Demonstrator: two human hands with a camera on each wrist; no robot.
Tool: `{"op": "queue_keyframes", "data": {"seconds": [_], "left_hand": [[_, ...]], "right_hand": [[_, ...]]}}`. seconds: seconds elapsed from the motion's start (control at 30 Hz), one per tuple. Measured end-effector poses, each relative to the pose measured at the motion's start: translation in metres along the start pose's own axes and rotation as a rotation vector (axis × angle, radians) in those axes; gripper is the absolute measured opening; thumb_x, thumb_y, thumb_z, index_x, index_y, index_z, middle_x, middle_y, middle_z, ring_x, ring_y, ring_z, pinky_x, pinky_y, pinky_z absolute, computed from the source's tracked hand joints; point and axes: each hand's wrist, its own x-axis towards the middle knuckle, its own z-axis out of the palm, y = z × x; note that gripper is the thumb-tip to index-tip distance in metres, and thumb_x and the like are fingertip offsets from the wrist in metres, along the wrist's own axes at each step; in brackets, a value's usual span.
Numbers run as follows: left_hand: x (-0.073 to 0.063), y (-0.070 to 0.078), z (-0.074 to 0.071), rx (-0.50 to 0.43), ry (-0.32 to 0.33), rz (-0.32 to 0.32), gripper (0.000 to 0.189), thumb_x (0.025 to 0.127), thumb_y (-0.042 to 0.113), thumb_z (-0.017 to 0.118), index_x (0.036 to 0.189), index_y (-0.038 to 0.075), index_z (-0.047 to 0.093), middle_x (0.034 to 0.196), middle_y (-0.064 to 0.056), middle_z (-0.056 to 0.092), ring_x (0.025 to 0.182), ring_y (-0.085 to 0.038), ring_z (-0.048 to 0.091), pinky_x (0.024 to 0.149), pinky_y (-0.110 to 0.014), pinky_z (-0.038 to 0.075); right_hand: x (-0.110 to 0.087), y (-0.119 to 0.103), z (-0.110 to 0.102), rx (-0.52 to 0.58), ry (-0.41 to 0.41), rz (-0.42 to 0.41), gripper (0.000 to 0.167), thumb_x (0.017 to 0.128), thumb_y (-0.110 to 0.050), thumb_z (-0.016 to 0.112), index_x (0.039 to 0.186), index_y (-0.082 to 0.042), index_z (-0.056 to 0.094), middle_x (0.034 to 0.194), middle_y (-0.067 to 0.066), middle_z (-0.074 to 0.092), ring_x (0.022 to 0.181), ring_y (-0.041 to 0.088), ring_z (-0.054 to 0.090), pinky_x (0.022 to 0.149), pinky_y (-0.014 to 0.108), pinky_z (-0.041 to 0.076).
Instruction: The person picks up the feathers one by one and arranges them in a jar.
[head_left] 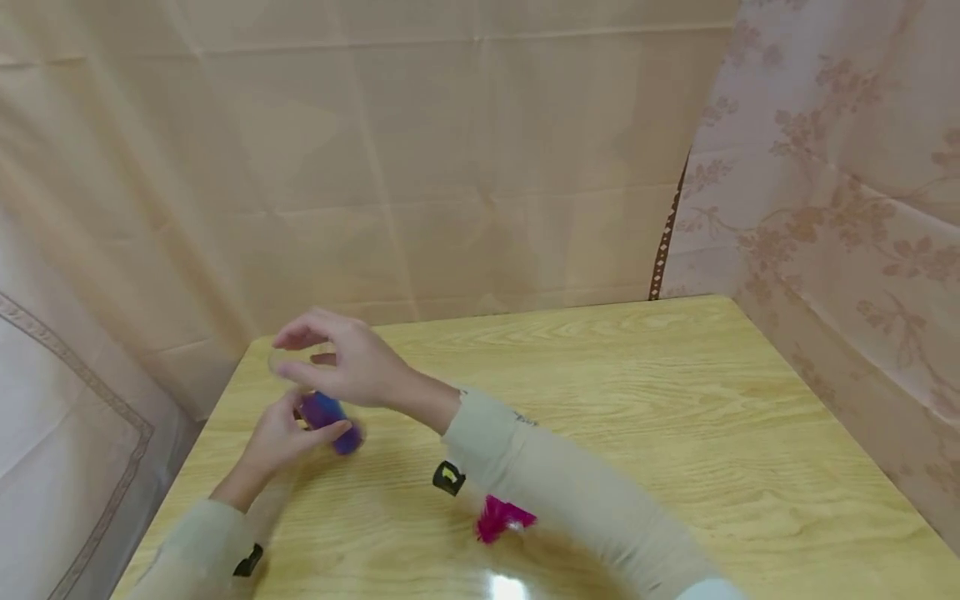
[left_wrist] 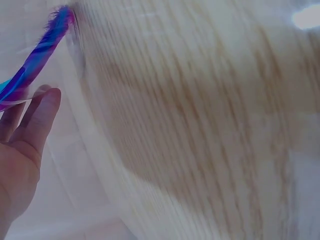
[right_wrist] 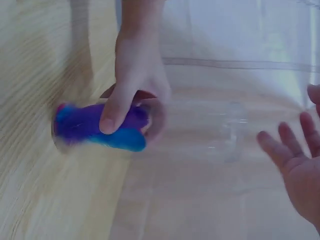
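Observation:
My left hand (head_left: 281, 437) grips a clear cylindrical container (right_wrist: 232, 132) tilted close over the table, thumb across its side. Purple and blue feathers (right_wrist: 102, 125) lie inside it toward the lower end, somewhat blurred. Around the container's upper end, my right hand (head_left: 348, 358) is spread with fingers and thumb apart. The right wrist view has the right hand (right_wrist: 305, 175) just beyond that end, with a gap between fingertips and container. In the left wrist view, the left fingers (left_wrist: 42, 112) sit beside the blue-purple feathers (left_wrist: 37, 57); most of the container is out of that view.
A bright pink feathery piece (head_left: 498, 518) lies on the wooden table (head_left: 750, 433), partly behind the right sleeve (head_left: 570, 475). Small black pieces (head_left: 448, 477) show beside both sleeves. Beige cloth (head_left: 450, 167) hangs behind the table, with patterned curtains (head_left: 847, 208) at the right.

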Motion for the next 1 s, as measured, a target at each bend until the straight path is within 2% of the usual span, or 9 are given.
{"op": "queue_keyframes", "data": {"seconds": [0.1, 0.27, 0.43, 0.57, 0.67, 0.8, 0.9, 1.0], "left_hand": [[0.002, -0.002, 0.001, -0.015, 0.006, 0.011, 0.061, 0.082, 0.031, 0.088, 0.128, 0.008, 0.056, 0.094, -0.008, 0.067, 0.081, -0.023, 0.061, 0.066, -0.029, 0.051], [0.005, -0.002, 0.002, -0.032, 0.014, 0.002, 0.067, 0.08, 0.031, 0.089, 0.133, 0.01, 0.054, 0.094, -0.008, 0.065, 0.08, -0.022, 0.059, 0.065, -0.029, 0.05], [0.009, -0.003, 0.003, -0.031, 0.005, -0.003, 0.069, 0.079, 0.03, 0.09, 0.133, 0.009, 0.053, 0.093, -0.008, 0.063, 0.078, -0.022, 0.058, 0.064, -0.03, 0.05], [0.01, -0.005, 0.003, -0.023, -0.003, -0.004, 0.07, 0.079, 0.031, 0.09, 0.134, 0.009, 0.053, 0.093, -0.008, 0.062, 0.078, -0.022, 0.056, 0.063, -0.03, 0.049], [0.012, -0.007, 0.002, -0.017, -0.006, -0.005, 0.07, 0.079, 0.033, 0.09, 0.134, 0.01, 0.053, 0.094, -0.009, 0.062, 0.078, -0.023, 0.056, 0.062, -0.03, 0.048], [0.013, -0.009, 0.001, -0.012, -0.01, -0.001, 0.07, 0.078, 0.033, 0.09, 0.133, 0.01, 0.053, 0.094, -0.009, 0.062, 0.078, -0.023, 0.056, 0.062, -0.029, 0.049], [0.012, -0.01, 0.0, -0.018, -0.011, -0.002, 0.071, 0.079, 0.032, 0.09, 0.134, 0.009, 0.052, 0.096, -0.01, 0.062, 0.078, -0.022, 0.056, 0.062, -0.029, 0.049], [0.01, -0.01, -0.001, -0.025, -0.011, -0.01, 0.071, 0.079, 0.031, 0.09, 0.134, 0.008, 0.052, 0.098, -0.011, 0.062, 0.079, -0.022, 0.057, 0.063, -0.029, 0.049]], "right_hand": [[-0.018, -0.01, -0.018, -0.002, -0.045, 0.061, 0.034, 0.096, -0.014, 0.072, 0.127, -0.005, 0.06, 0.126, 0.004, 0.062, 0.112, 0.005, 0.059, 0.089, 0.018, 0.052], [-0.05, -0.014, -0.053, -0.07, -0.132, 0.189, 0.047, 0.097, -0.018, 0.072, 0.139, -0.008, 0.054, 0.13, 0.004, 0.061, 0.111, 0.011, 0.061, 0.085, 0.021, 0.054], [-0.085, -0.01, -0.088, -0.188, -0.213, 0.332, 0.052, 0.097, -0.025, 0.072, 0.143, -0.011, 0.053, 0.132, 0.003, 0.059, 0.113, 0.018, 0.062, 0.085, 0.025, 0.055], [-0.115, -0.003, -0.107, -0.318, -0.291, 0.431, 0.054, 0.096, -0.028, 0.073, 0.143, -0.01, 0.054, 0.134, 0.006, 0.057, 0.112, 0.021, 0.062, 0.088, 0.032, 0.055], [-0.139, 0.003, -0.113, -0.41, -0.364, 0.527, 0.062, 0.093, -0.03, 0.077, 0.146, -0.011, 0.052, 0.132, 0.008, 0.055, 0.11, 0.021, 0.061, 0.09, 0.036, 0.053], [-0.171, 0.013, -0.111, -0.46, -0.437, 0.706, 0.078, 0.086, -0.03, 0.084, 0.15, -0.008, 0.045, 0.13, 0.011, 0.052, 0.1, 0.02, 0.059, 0.088, 0.039, 0.052], [-0.191, 0.022, -0.104, -0.474, -0.46, 0.813, 0.087, 0.079, -0.029, 0.09, 0.147, -0.003, 0.044, 0.125, 0.013, 0.052, 0.085, 0.019, 0.057, 0.082, 0.039, 0.052], [-0.207, 0.028, -0.098, -0.506, -0.471, 0.877, 0.088, 0.074, -0.03, 0.093, 0.142, -0.002, 0.046, 0.118, 0.012, 0.052, 0.08, 0.018, 0.053, 0.081, 0.04, 0.052]]}}
